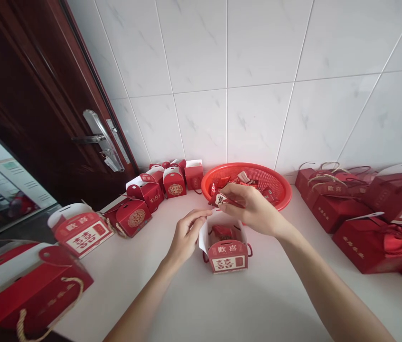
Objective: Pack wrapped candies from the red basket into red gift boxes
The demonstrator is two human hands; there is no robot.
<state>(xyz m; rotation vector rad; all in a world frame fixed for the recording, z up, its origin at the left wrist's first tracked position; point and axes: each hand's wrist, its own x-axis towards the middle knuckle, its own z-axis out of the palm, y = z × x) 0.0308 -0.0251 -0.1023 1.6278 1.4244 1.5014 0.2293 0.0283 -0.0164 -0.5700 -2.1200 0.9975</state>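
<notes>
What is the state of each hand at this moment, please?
Left hand: fingers bent beside the open box; any grip cannot be told.
Right hand: closed, holding a small red packet.

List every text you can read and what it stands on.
"歡喜": the centre box, a left box, a back-left box, a mid-right box.
"囍": the same centre and left boxes, and the far-right box.
Too small or blurred: gold side lettering, round gold seals, the packet in the right hand.
</notes>
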